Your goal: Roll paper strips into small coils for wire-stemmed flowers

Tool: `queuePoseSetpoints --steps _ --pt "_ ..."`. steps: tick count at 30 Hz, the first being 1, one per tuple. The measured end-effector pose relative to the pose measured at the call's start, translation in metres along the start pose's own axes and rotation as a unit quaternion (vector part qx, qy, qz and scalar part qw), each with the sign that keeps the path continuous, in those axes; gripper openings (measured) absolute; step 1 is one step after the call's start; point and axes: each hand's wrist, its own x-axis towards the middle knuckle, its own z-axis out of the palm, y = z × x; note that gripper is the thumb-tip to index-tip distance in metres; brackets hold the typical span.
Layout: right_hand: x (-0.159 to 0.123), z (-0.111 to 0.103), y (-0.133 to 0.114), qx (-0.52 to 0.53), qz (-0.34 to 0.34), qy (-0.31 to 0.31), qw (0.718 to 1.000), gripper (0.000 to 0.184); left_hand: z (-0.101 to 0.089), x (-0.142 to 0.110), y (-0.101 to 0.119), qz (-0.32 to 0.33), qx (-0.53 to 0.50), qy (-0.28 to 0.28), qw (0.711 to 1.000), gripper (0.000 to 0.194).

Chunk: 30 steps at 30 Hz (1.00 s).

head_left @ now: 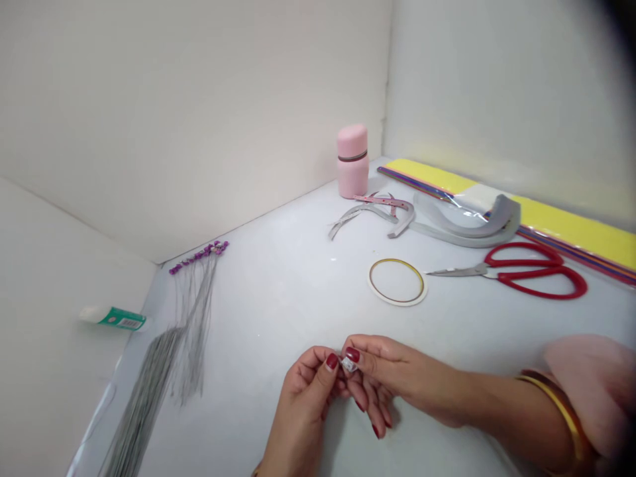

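Note:
Near the front middle, my left hand (311, 391) and my right hand (397, 368) meet with thumbs and forefingers pinched. A small white-silver piece (349, 364) shows at my right thumb and fingertip; its kind is too small to make out. Whatever lies between my left fingertips is hidden. The other fingers of my right hand curl loosely below. Beyond the hands lies a roll of narrow white tape (402, 303), with the tip of red-handled scissors (489, 270) beside it. To the left are thin wires with purple tips (201, 255) and a thick bundle of grey wires (144, 397).
A pink bottle (352, 162) stands at the back, with curled pink and grey strips (377, 209) before it. Looped grey strips (467, 232) lie against a long yellow-topped pack (571, 222). A green-labelled white tube (116, 318) is at the left edge. White walls enclose the back.

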Motion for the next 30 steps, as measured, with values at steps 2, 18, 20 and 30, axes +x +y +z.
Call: queuePoseSetpoints --steps 2,18,20,30 --pt "0.000 0.000 0.000 0.005 0.002 -0.003 1.000 0.036 -0.002 -0.001 0.001 0.023 0.062 0.026 0.997 0.022" --pt "-0.002 0.000 -0.003 -0.059 -0.014 0.016 0.998 0.038 0.006 -0.010 0.006 0.320 0.504 0.172 0.784 0.015" --pt "-0.001 0.000 -0.003 -0.060 -0.015 0.018 0.998 0.038 0.008 -0.010 0.006 0.314 0.495 0.182 0.789 0.016" --pt "-0.001 0.000 -0.003 -0.070 -0.015 0.016 0.997 0.037 0.009 -0.010 0.005 0.271 0.524 0.202 0.782 0.017"
